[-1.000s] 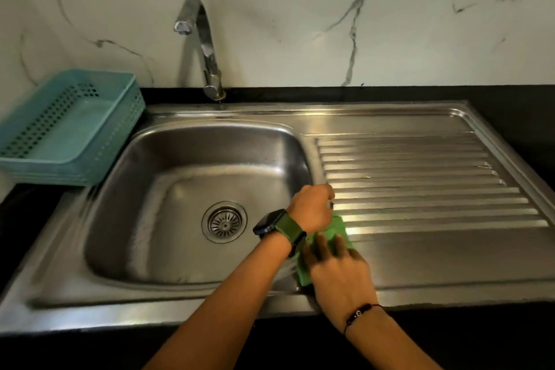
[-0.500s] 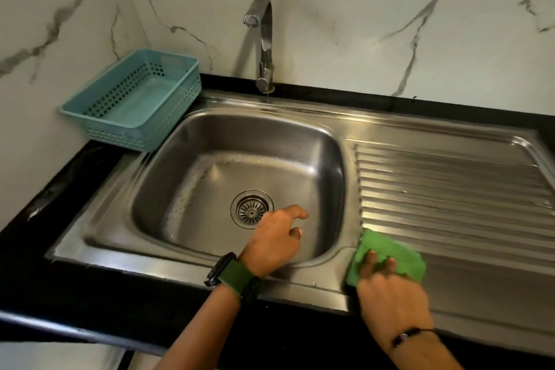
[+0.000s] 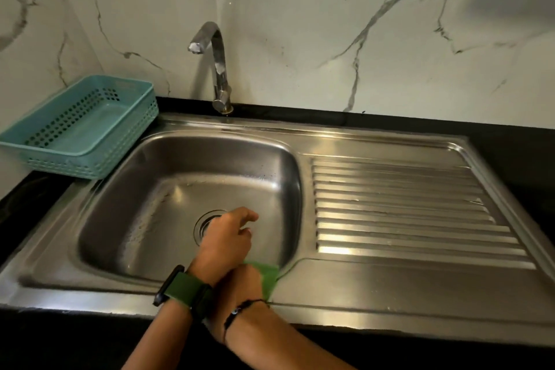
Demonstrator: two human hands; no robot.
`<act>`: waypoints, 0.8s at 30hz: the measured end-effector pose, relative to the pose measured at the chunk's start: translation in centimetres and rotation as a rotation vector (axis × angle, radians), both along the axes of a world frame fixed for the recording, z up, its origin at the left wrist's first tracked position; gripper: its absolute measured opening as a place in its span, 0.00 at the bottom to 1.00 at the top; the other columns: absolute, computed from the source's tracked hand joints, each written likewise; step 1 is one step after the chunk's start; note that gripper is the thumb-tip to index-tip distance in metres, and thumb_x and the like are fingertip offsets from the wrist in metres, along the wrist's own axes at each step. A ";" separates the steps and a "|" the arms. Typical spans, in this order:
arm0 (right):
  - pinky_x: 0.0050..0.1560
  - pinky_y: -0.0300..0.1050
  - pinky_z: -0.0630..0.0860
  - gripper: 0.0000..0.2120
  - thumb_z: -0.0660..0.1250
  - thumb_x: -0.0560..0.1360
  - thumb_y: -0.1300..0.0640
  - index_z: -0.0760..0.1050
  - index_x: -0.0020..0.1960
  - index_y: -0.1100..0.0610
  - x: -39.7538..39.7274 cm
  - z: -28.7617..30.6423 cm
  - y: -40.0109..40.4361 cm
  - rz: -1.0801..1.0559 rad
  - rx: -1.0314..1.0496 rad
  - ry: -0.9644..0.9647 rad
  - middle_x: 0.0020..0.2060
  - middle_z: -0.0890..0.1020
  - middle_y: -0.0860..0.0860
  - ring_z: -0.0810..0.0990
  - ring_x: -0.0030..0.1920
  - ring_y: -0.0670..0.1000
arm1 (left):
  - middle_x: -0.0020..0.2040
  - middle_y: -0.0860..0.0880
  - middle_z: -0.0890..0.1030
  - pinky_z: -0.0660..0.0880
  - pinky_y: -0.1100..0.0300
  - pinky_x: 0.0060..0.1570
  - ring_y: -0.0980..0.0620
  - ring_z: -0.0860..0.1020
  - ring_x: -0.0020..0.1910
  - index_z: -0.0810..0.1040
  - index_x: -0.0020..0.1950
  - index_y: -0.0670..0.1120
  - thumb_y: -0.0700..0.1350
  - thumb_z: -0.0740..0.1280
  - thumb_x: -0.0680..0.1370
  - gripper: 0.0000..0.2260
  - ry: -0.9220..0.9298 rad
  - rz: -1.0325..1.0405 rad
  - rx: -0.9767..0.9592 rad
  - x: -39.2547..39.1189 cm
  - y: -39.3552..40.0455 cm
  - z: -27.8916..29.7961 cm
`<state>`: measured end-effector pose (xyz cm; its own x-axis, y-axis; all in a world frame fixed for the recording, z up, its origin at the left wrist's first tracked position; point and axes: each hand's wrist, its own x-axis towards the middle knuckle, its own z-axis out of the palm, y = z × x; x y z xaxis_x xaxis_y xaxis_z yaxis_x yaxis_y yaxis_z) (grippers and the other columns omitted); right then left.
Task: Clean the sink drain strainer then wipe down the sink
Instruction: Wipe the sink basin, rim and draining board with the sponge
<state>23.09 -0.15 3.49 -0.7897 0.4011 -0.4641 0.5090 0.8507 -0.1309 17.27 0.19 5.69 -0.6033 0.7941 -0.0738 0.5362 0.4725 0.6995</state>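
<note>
The steel sink [image 3: 168, 156] has a round drain strainer [image 3: 206, 223] in the basin floor, half hidden by my left hand. My left hand [image 3: 228, 237], with a green-strapped watch on its wrist, hovers over the strainer. Its fingers are loosely curled and hold nothing. My right hand [image 3: 245, 283] rests on a green cloth [image 3: 269, 276] at the basin's front right rim. My left wrist crosses over the right hand and hides its fingers.
A curved chrome faucet [image 3: 220, 69] stands behind the basin against the marble wall. A teal perforated basket [image 3: 90, 166] sits on the black counter at the left. The ribbed drainboard [image 3: 405, 204] stretches to the right.
My left hand moved off the cloth and forward over the drain strainer. My right hand slid the green cloth left from the drainboard to the basin's front rim, under my left wrist.
</note>
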 end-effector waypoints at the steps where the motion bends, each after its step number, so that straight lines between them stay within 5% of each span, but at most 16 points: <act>1: 0.63 0.60 0.67 0.17 0.53 0.80 0.59 0.67 0.67 0.62 -0.1 -0.1 -0.3 0.057 0.026 0.022 0.66 0.71 0.63 0.68 0.67 0.62 | 0.59 0.46 0.80 0.70 0.62 0.58 0.50 0.76 0.60 0.77 0.60 0.46 0.35 0.62 0.75 0.15 -0.006 -0.006 -0.007 -0.3 0.2 0.1; 10: 0.65 0.49 0.64 0.19 0.62 0.74 0.50 0.70 0.65 0.43 9.1 1.2 6.0 0.360 0.083 0.236 0.64 0.76 0.44 0.70 0.64 0.53 | 0.59 0.47 0.80 0.68 0.64 0.54 0.49 0.76 0.59 0.76 0.61 0.46 0.38 0.62 0.76 0.15 0.085 -0.068 -0.171 -2.2 -1.3 -0.4; 13: 0.52 0.33 0.77 0.19 0.73 0.56 0.38 0.80 0.47 0.33 12.4 1.8 8.3 0.330 0.182 0.269 0.46 0.83 0.31 0.83 0.47 0.39 | 0.66 0.49 0.75 0.66 0.61 0.61 0.49 0.72 0.65 0.70 0.66 0.50 0.44 0.62 0.76 0.18 0.155 -0.087 -0.343 -3.6 -4.7 -1.2; 19: 0.34 0.38 0.82 0.31 0.77 0.34 0.45 0.84 0.39 0.41 13.1 0.2 7.0 0.178 0.261 0.280 0.39 0.86 0.40 0.86 0.37 0.47 | 0.71 0.49 0.68 0.63 0.63 0.66 0.52 0.68 0.68 0.62 0.71 0.49 0.50 0.66 0.74 0.27 0.091 -0.091 -0.505 -5.6 -9.8 -1.5; 24: 0.36 0.30 0.80 0.31 0.75 0.35 0.46 0.84 0.40 0.40 7.7 0.3 3.9 0.247 0.165 0.346 0.39 0.85 0.37 0.85 0.37 0.42 | 0.71 0.47 0.67 0.62 0.63 0.65 0.50 0.70 0.67 0.60 0.72 0.46 0.45 0.64 0.76 0.27 0.052 -0.031 -0.486 -6.1 -11.5 -1.5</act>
